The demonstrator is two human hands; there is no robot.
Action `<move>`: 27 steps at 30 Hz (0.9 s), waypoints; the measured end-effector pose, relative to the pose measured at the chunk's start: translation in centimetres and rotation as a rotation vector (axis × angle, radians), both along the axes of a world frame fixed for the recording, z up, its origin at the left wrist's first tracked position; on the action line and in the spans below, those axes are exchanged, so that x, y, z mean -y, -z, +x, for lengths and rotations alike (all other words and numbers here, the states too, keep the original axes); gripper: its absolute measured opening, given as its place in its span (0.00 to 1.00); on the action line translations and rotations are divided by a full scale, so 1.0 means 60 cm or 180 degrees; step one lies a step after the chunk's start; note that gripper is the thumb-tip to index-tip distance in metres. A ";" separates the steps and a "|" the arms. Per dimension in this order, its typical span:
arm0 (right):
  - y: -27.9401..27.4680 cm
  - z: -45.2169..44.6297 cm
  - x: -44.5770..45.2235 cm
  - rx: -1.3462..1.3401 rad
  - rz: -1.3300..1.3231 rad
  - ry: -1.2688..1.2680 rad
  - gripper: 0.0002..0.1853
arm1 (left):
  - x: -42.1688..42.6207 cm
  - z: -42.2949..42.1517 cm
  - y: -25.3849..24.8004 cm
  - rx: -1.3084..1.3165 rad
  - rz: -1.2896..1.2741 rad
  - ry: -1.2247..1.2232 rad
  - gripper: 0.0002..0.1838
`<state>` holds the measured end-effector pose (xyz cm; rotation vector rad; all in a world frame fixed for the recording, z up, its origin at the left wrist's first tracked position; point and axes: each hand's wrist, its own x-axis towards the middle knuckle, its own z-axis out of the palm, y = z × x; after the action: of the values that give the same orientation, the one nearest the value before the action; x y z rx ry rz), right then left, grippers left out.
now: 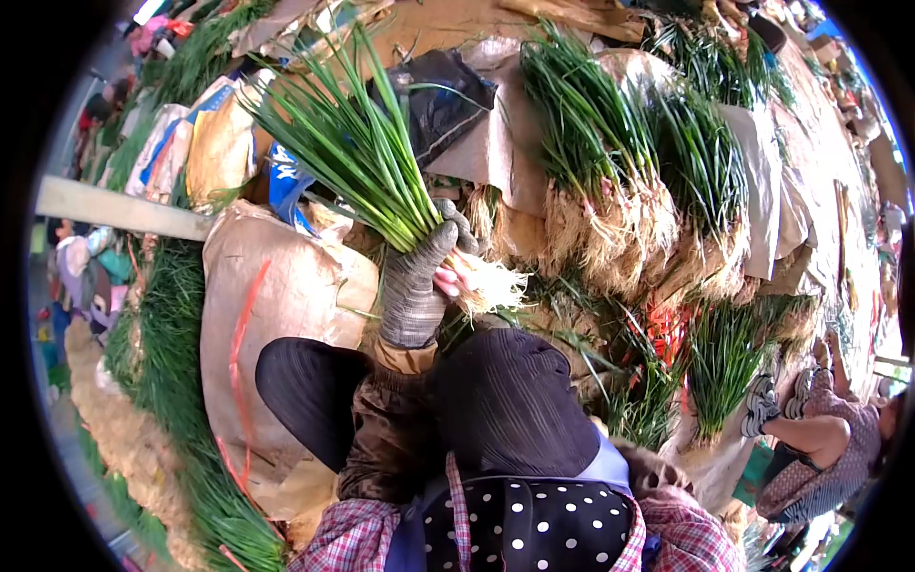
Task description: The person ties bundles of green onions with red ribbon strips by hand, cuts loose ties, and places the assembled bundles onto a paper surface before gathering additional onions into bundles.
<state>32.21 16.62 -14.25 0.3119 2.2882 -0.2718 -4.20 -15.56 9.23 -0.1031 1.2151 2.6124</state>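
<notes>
In a grey glove, my left hand (pixel 424 272) is wrapped round the lower stalks of a bunch of green onions (pixel 386 186). The long green leaves fan out up and to the left, and the pale roots stick out to the right below the fingers. My right hand is not in view; only the right sleeve (pixel 653 472) shows, beside my dark-trousered knee. Larger bundles of green onions (pixel 610 162) with tangled, straw-coloured roots lie ahead and to the right of the held bunch.
A brown sack with a red strip (pixel 286 305) lies at the left, near more piled greens (pixel 181 381). A black plastic bag (pixel 434 100) is behind the held bunch. Another person (pixel 829 439) sits at the right. Loose leaves and a small upright bundle (pixel 720 367) lie right of my knee.
</notes>
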 end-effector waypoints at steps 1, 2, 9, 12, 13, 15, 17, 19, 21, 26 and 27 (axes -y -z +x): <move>-0.011 0.015 -0.004 0.0103 0.0021 0.0138 0.19 | -0.001 -0.001 -0.006 -0.0026 -0.0039 0.0025 0.11; -0.022 0.033 -0.009 0.0235 0.0038 0.0273 0.18 | -0.003 -0.002 -0.012 -0.0053 -0.0077 0.0050 0.11; -0.063 0.055 -0.041 0.0592 0.0149 0.0675 0.17 | 0.001 -0.053 0.114 0.0443 0.0735 0.1051 0.15; -0.082 0.011 -0.051 0.0793 0.0237 0.0491 0.17 | -0.064 -0.033 0.053 0.0390 0.0324 0.0996 0.11; -0.090 -0.018 -0.052 0.0897 0.0293 0.0340 0.16 | -0.071 -0.037 0.067 0.0371 0.0112 0.1112 0.13; -0.117 -0.124 -0.040 0.0433 0.0463 0.0042 0.16 | -0.103 -0.030 0.111 0.0577 0.0339 0.0746 0.19; -0.127 -0.276 -0.031 -0.1394 0.0293 0.0042 0.17 | -0.144 -0.007 0.111 0.0913 0.0672 0.0275 0.25; -0.178 -0.451 0.003 -0.2475 0.0304 -0.0109 0.15 | -0.149 0.000 0.152 0.1989 0.1046 0.0830 0.17; -0.232 -0.604 0.043 -0.2309 0.0457 0.0070 0.11 | -0.146 0.002 0.194 0.3309 0.1338 0.1249 0.09; -0.207 -0.823 0.085 -0.1989 0.1151 -0.0471 0.07 | -0.173 -0.001 0.272 0.2306 -0.0419 0.0970 0.16; -0.204 -0.834 0.085 -0.2022 0.1178 -0.0590 0.07 | -0.177 0.001 0.280 0.2185 -0.0455 0.0902 0.16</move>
<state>-17.82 11.50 -2.00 0.2130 2.9758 0.1836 -4.14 -4.96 -7.57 -0.7276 1.0532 1.9805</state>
